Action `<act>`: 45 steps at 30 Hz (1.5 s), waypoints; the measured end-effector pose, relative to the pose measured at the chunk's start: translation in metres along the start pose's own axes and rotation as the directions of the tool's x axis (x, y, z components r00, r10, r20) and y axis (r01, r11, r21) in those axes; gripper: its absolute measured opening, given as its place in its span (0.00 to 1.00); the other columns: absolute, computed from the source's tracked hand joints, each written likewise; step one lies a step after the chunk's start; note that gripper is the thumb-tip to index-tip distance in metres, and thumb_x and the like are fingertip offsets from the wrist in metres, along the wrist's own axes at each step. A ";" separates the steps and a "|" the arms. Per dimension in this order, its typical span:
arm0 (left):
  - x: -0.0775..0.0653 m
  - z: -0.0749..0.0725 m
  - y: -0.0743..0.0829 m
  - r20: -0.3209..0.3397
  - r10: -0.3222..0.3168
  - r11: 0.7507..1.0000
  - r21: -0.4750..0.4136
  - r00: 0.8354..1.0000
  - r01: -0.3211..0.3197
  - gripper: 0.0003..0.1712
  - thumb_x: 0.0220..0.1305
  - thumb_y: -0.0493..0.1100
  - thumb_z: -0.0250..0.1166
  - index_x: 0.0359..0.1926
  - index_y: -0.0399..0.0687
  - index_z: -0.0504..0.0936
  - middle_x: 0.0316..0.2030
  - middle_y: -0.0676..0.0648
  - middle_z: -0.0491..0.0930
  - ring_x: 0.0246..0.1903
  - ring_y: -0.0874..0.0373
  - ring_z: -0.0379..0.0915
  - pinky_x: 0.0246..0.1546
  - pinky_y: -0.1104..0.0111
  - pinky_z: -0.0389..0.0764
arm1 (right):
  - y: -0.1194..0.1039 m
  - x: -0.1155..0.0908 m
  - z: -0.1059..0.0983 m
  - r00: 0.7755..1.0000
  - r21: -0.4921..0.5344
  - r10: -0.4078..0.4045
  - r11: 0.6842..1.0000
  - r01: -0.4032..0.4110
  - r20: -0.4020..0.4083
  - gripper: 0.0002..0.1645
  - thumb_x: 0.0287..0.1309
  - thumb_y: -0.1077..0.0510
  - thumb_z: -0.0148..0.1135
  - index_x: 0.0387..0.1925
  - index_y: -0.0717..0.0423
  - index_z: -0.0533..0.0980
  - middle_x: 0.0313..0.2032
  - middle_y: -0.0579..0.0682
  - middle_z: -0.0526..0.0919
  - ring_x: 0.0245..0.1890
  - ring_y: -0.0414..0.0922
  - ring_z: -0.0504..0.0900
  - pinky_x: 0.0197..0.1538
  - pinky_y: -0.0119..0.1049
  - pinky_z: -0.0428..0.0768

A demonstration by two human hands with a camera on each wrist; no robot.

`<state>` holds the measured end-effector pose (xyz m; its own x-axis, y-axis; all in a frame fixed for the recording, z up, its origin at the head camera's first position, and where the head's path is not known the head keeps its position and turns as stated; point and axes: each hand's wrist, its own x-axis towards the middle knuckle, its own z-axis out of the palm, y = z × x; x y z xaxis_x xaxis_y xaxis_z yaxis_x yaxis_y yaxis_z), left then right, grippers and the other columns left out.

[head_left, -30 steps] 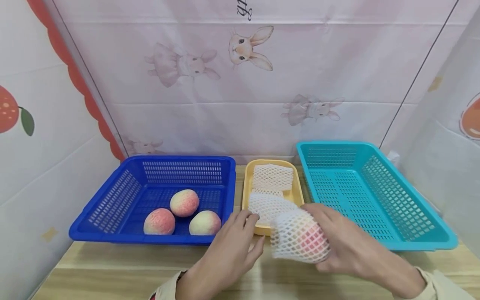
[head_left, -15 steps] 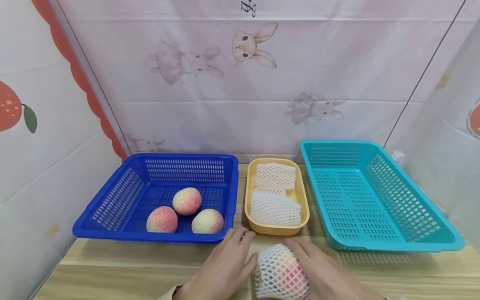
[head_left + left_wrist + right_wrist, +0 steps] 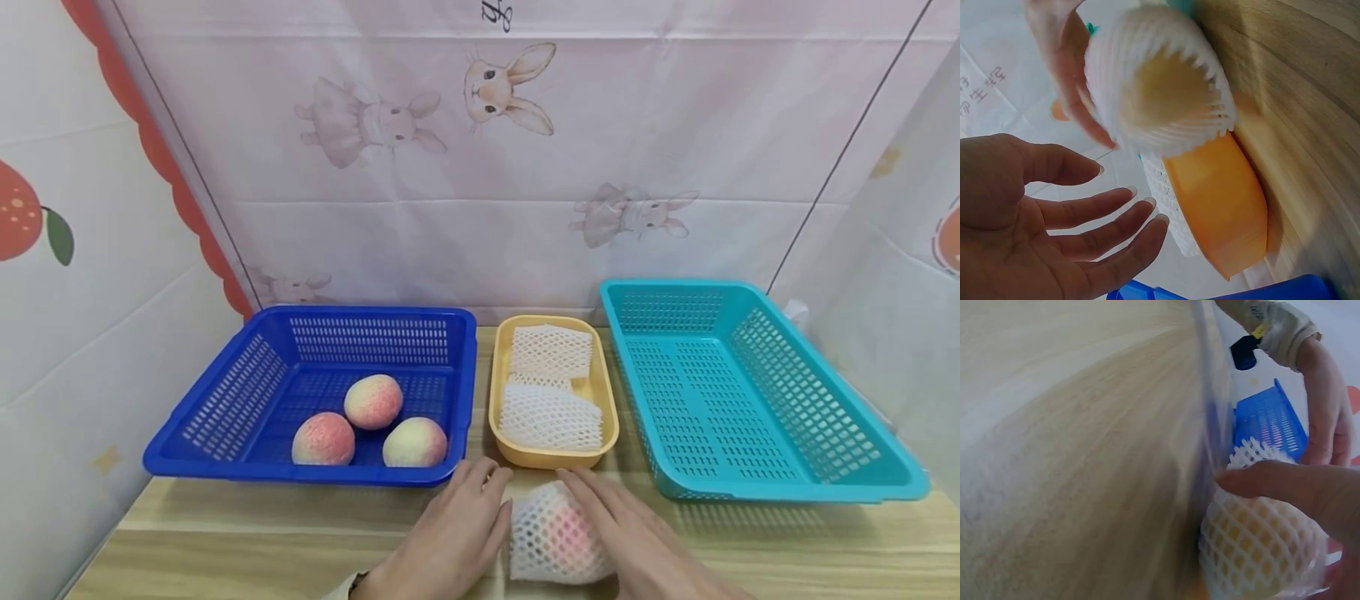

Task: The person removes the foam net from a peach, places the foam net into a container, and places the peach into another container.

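Note:
A pink-and-cream peach [image 3: 561,537] in a white foam net sleeve is low in the head view, over the front of the table. My right hand [image 3: 630,542] grips it from the right; the right wrist view shows the thumb [image 3: 1285,484] lying across the net [image 3: 1254,550]. My left hand [image 3: 450,533] is just left of the sleeve, holding nothing. Loosely bent fingers [image 3: 1110,240] of that hand stand apart from the net in the left wrist view, where the sleeve's open end shows the pale peach inside.
A blue basket [image 3: 195,471] with three bare peaches [image 3: 373,402] stands at left. Between the baskets, a yellow tray [image 3: 555,458] holds foam net sleeves [image 3: 551,417]. A turquoise basket [image 3: 720,417] is at right. Behind rises a wall covering [image 3: 450,250] printed with rabbits.
My right hand has brought the netted peach down and leftward, from the tray's front edge to beside my left hand. In the last half second both hands shifted little.

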<state>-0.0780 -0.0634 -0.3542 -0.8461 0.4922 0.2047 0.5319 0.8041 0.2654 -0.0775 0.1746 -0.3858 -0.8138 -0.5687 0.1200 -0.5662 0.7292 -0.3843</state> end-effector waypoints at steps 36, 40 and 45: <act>0.014 0.037 0.002 0.088 0.025 0.930 -0.367 0.996 0.009 0.23 0.53 0.38 0.68 0.52 0.41 0.76 0.52 0.49 0.75 0.53 0.61 0.71 0.55 0.68 0.72 | 0.046 -0.034 0.015 0.901 -0.098 -0.078 0.994 0.040 -0.426 0.37 0.32 0.70 0.78 0.51 0.62 0.76 0.41 0.46 0.81 0.36 0.37 0.80 0.34 0.28 0.79; 0.020 0.042 0.005 0.117 0.054 0.939 -0.344 0.992 -0.010 0.29 0.48 0.37 0.71 0.54 0.42 0.73 0.51 0.51 0.73 0.52 0.63 0.69 0.55 0.69 0.72 | 0.051 -0.030 0.016 0.887 -0.067 -0.137 0.991 0.120 -0.442 0.31 0.32 0.72 0.76 0.46 0.62 0.78 0.35 0.45 0.83 0.31 0.33 0.79 0.31 0.24 0.77; 0.032 0.050 0.012 0.139 0.105 0.955 -0.292 0.985 -0.060 0.37 0.42 0.30 0.69 0.57 0.39 0.69 0.53 0.48 0.71 0.55 0.61 0.67 0.57 0.69 0.71 | 0.055 -0.025 0.017 0.860 -0.042 -0.173 0.984 0.174 -0.480 0.22 0.37 0.70 0.75 0.39 0.60 0.80 0.29 0.44 0.83 0.27 0.29 0.77 0.28 0.19 0.73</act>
<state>-0.1002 -0.0218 -0.3914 -0.7823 0.6150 0.0984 0.5686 0.6407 0.5160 -0.0859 0.2229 -0.4259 -0.6651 -0.4325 0.6087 -0.7041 0.6346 -0.3185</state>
